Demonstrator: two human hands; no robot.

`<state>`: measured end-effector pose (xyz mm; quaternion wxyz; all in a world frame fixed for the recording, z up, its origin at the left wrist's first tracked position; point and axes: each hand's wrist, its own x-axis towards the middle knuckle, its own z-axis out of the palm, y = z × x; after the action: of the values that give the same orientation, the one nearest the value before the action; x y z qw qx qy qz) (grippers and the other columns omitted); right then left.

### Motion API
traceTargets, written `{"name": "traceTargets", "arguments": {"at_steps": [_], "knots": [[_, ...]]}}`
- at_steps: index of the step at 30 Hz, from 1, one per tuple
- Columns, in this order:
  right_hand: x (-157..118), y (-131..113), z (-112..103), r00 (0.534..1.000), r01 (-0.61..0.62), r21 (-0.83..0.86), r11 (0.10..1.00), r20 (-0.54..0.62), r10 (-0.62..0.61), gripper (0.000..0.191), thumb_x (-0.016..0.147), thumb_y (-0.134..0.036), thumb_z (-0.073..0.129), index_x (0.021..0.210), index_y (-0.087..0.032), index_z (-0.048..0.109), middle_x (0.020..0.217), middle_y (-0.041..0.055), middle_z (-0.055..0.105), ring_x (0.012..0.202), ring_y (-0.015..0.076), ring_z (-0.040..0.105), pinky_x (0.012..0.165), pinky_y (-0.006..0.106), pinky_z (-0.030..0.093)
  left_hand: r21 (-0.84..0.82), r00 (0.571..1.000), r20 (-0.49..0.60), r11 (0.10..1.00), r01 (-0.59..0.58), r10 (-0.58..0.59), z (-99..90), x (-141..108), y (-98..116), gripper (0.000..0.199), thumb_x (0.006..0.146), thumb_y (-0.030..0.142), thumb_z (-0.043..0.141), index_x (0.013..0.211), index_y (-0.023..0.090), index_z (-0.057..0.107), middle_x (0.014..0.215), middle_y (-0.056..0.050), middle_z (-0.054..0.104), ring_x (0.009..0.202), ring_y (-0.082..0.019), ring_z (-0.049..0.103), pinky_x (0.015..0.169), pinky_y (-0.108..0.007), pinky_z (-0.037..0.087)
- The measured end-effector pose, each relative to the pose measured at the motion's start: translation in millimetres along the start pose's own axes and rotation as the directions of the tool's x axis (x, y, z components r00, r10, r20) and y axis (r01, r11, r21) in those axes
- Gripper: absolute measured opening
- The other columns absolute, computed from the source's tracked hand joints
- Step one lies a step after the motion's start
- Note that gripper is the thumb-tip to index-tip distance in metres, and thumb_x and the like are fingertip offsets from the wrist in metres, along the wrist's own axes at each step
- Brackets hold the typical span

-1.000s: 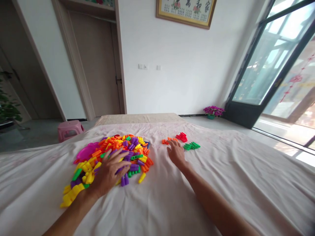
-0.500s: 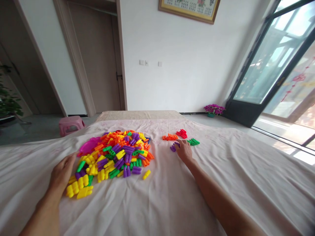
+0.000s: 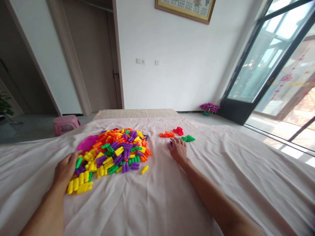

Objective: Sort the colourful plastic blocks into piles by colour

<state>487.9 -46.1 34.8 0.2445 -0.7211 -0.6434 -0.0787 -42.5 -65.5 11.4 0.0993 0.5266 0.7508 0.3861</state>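
Note:
Many yellow, orange, purple and green plastic pieces (image 3: 120, 150) lie in a pile on the pale cloth. My left hand (image 3: 66, 167) rests at the pile's left edge, close to a green piece; its fingertips are partly hidden. Over a purple piece (image 3: 171, 144) is my right hand (image 3: 178, 149), its fingers bent down and mostly covering it. Beyond this hand lie an orange row of pieces (image 3: 167, 134), a red group (image 3: 178, 131) and a green group (image 3: 188, 138).
A pink plate (image 3: 87, 143) sits partly under the pile's left side. One yellow piece (image 3: 145, 169) lies apart in front. Past the cloth-covered surface (image 3: 157, 203) are a pink stool (image 3: 66, 124) and purple flowers (image 3: 209, 108).
My right hand has moved slightly over the purple piece and now covers more of it. The camera view has shifted a little. My left hand stays beside the pile.

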Motion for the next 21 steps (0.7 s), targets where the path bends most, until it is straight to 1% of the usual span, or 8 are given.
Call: {"name": "traceTargets", "arguments": {"at_steps": [3, 6, 8, 10, 12, 16, 19, 21], "knots": [[-6.7, -33.9, -7.7, 0.979, 0.169, 0.127, 0.977, 0.094, -0.182, 0.034, 0.092, -0.030, 0.054, 0.124, -0.024, 0.064, 0.128, 0.0071, 0.064, 0.123, 0.0256, 0.048, 0.103, 0.037, 0.034, -0.001, 0.997, -0.036, 0.997, 0.073, -0.073, 1.3, 2.5, 2.4, 0.062, 0.093, 0.058, 0.033, 0.126, 0.018, 0.066, 0.114, -0.015, 0.071, 0.101, -0.033, 0.065, 0.078, -0.041, 0.050], [-12.6, -74.0, -8.3, 0.913, 0.276, 0.276, 0.921, 0.224, -0.341, 0.040, 0.092, -0.035, 0.056, 0.130, -0.023, 0.061, 0.119, 0.0076, 0.068, 0.113, 0.0242, 0.056, 0.093, 0.032, 0.041, -0.013, 0.995, -0.053, 0.996, 0.086, -0.086, 2.7, 4.9, 4.1, 0.061, 0.092, 0.056, 0.036, 0.126, 0.015, 0.065, 0.117, -0.016, 0.070, 0.105, -0.034, 0.064, 0.082, -0.042, 0.049], [-15.4, -94.2, -6.6, 0.869, 0.322, 0.299, 0.898, 0.284, -0.406, 0.047, 0.088, -0.039, 0.061, 0.133, -0.023, 0.058, 0.116, 0.0078, 0.069, 0.111, 0.0254, 0.057, 0.089, 0.032, 0.043, -0.030, 0.995, -0.034, 0.996, 0.088, -0.089, 2.6, 4.9, 5.9, 0.058, 0.091, 0.053, 0.038, 0.125, 0.016, 0.065, 0.116, -0.014, 0.070, 0.104, -0.032, 0.065, 0.083, -0.041, 0.050], [-16.6, -104.0, -4.9, 0.847, 0.339, 0.288, 0.896, 0.321, -0.424, 0.047, 0.086, -0.037, 0.064, 0.131, -0.024, 0.059, 0.114, 0.0077, 0.069, 0.108, 0.0253, 0.059, 0.086, 0.031, 0.044, -0.014, 0.996, -0.012, 0.996, 0.092, -0.092, 1.5, 4.0, 8.0, 0.055, 0.091, 0.051, 0.039, 0.124, 0.016, 0.066, 0.112, -0.014, 0.071, 0.100, -0.031, 0.066, 0.081, -0.040, 0.050], [-16.0, -103.4, -4.2, 0.851, 0.319, 0.287, 0.903, 0.332, -0.406, 0.045, 0.085, -0.030, 0.063, 0.129, -0.024, 0.061, 0.115, 0.0082, 0.067, 0.103, 0.0233, 0.062, 0.084, 0.029, 0.045, 0.023, 0.995, 0.002, 0.995, 0.100, -0.100, 0.3, 3.4, 9.4, 0.054, 0.091, 0.050, 0.039, 0.123, 0.016, 0.066, 0.110, -0.014, 0.071, 0.098, -0.032, 0.066, 0.080, -0.040, 0.050], [-10.8, -84.7, -4.9, 0.836, 0.272, 0.341, 0.900, 0.380, -0.396, 0.042, 0.084, -0.022, 0.058, 0.125, -0.022, 0.065, 0.114, 0.0087, 0.066, 0.092, 0.0186, 0.065, 0.080, 0.025, 0.045, 0.071, 0.996, 0.019, 0.994, 0.081, -0.082, 0.6, 6.0, 5.8, 0.054, 0.091, 0.050, 0.036, 0.121, 0.017, 0.067, 0.111, -0.014, 0.071, 0.101, -0.034, 0.065, 0.081, -0.042, 0.049], [-6.3, -72.9, -6.4, 0.821, 0.294, 0.352, 0.889, 0.383, -0.423, 0.040, 0.083, -0.015, 0.055, 0.119, -0.023, 0.069, 0.113, 0.0078, 0.067, 0.098, 0.0189, 0.064, 0.084, 0.025, 0.044, 0.077, 0.997, 0.023, 0.995, 0.070, -0.072, 2.8, 8.9, 0.8, 0.054, 0.091, 0.051, 0.036, 0.121, 0.018, 0.067, 0.111, -0.015, 0.071, 0.099, -0.034, 0.065, 0.080, -0.042, 0.050], [-5.7, -71.7, -7.4, 0.812, 0.299, 0.331, 0.895, 0.406, -0.420, 0.036, 0.084, -0.020, 0.058, 0.119, -0.023, 0.070, 0.113, 0.0078, 0.068, 0.104, 0.0208, 0.062, 0.088, 0.026, 0.043, 0.085, 0.997, 0.021, 0.994, 0.071, -0.073, 3.8, 9.6, -0.4, 0.054, 0.091, 0.051, 0.037, 0.120, 0.018, 0.068, 0.110, -0.015, 0.071, 0.096, -0.033, 0.066, 0.079, -0.042, 0.050]]}}
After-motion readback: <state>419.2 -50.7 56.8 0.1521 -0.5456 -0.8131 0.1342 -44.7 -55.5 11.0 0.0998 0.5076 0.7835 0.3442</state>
